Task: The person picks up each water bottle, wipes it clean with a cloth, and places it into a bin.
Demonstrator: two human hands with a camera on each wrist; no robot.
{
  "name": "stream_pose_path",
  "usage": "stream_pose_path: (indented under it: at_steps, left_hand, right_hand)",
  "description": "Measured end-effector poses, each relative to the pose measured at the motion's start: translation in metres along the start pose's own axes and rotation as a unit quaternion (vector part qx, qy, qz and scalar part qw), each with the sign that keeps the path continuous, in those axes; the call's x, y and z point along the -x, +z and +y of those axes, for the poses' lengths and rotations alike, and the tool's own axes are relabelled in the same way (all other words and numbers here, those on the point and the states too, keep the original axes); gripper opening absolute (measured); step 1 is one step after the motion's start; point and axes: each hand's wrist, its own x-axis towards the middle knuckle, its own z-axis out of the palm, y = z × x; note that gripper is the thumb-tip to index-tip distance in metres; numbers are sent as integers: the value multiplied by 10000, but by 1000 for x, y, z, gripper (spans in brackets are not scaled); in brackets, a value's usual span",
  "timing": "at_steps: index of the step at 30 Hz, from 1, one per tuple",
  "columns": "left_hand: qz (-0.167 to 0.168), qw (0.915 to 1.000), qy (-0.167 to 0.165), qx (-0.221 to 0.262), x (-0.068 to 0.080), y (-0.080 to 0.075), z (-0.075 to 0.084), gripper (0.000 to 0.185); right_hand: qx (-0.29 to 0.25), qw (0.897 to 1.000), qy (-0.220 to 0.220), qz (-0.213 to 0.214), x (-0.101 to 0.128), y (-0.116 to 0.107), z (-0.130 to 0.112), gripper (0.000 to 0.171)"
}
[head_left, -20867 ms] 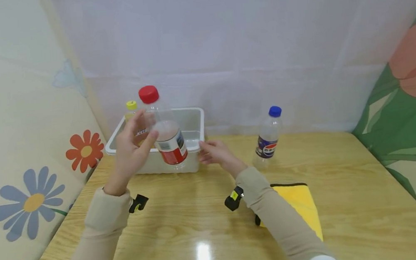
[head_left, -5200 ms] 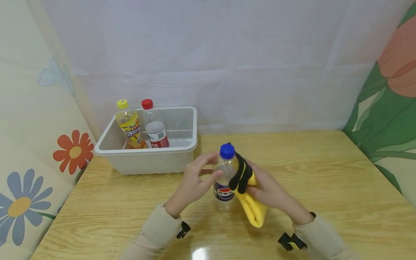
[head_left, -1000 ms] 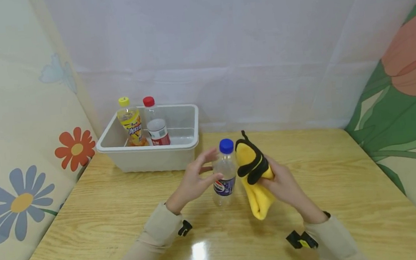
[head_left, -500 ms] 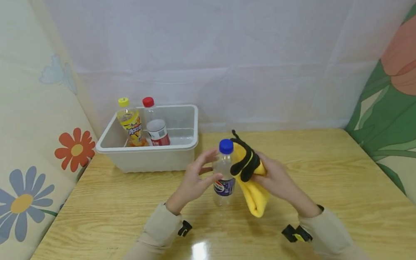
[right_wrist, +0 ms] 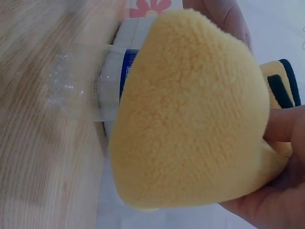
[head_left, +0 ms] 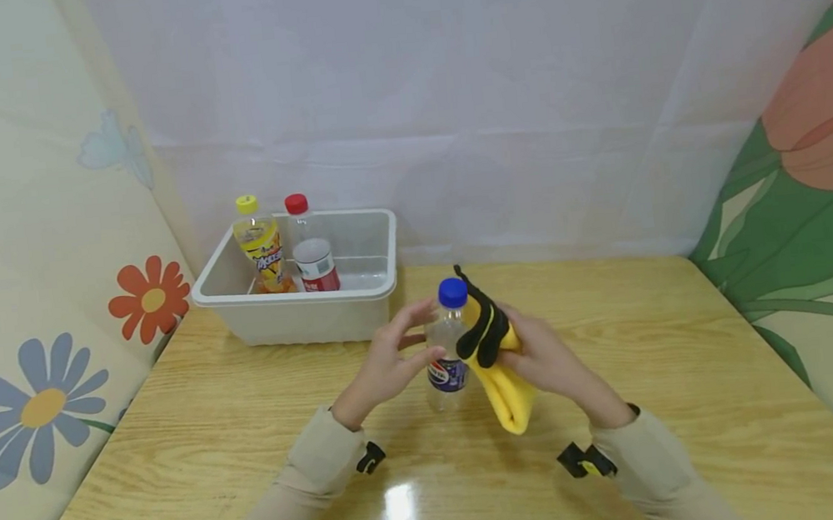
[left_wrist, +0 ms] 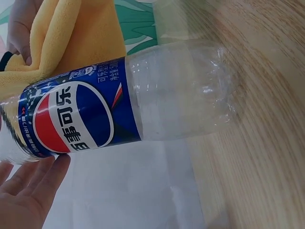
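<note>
From the head camera, a clear bottle with a blue cap (head_left: 449,347) stood upright on the wooden counter (head_left: 253,443), near its middle, with the left hand (head_left: 389,365) curled about its left side, fingertips on the plastic, and the right hand (head_left: 543,362) gripping a bunched yellow cloth with black trim (head_left: 495,357) pressed against the bottle's right side. Behind and to the left, well apart, a white bin (head_left: 360,295) sat against the wall and held two more bottles side by side: one with a yellow cap (head_left: 259,246) and one with a red cap (head_left: 310,249). That made three bottles, one cloth and one bin; nothing lay between the bin and the hands. A floral panel (head_left: 47,329) closed off the left side. From the left wrist, the bottle (left_wrist: 124,109) filled the view, its blue label facing the camera, the left fingers (left_wrist: 28,191) touching the label's edge and the cloth (left_wrist: 71,38) behind it. From the right wrist, the cloth (right_wrist: 190,114) hid most of the bottle (right_wrist: 90,86), and the right fingers (right_wrist: 281,129) pinched the fold closed.
</note>
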Motion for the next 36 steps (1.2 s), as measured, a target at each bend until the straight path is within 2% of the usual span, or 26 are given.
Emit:
stream_pose_path:
  at_steps: [10, 17, 19, 22, 29, 36]
  left_hand:
    - [-8, 9999, 111, -67, 1, 0, -4, 58]
    - [-22, 10000, -56, -58, -1, -2, 31, 54]
    - [-29, 10000, -58, -38, 0, -2, 31, 54]
    - [-25, 10000, -45, -11, 0, -2, 29, 55]
    - [36, 10000, -38, 67, 2, 1, -1, 58]
    - [63, 9999, 9, 87, 3, 1, -4, 58]
  right_hand:
    - [162, 9998, 15, -76, -2, 5, 0, 58]
    - [44, 9997, 115, -225, -1, 13, 5, 54]
    - [53, 9997, 126, -218, 0, 15, 7, 53]
    - [18, 9997, 143, -193, 2, 19, 9, 52]
    - [-86, 9999, 62, -118, 6, 27, 15, 53]
    - [-64, 9999, -13, -119, 10, 37, 24, 55]
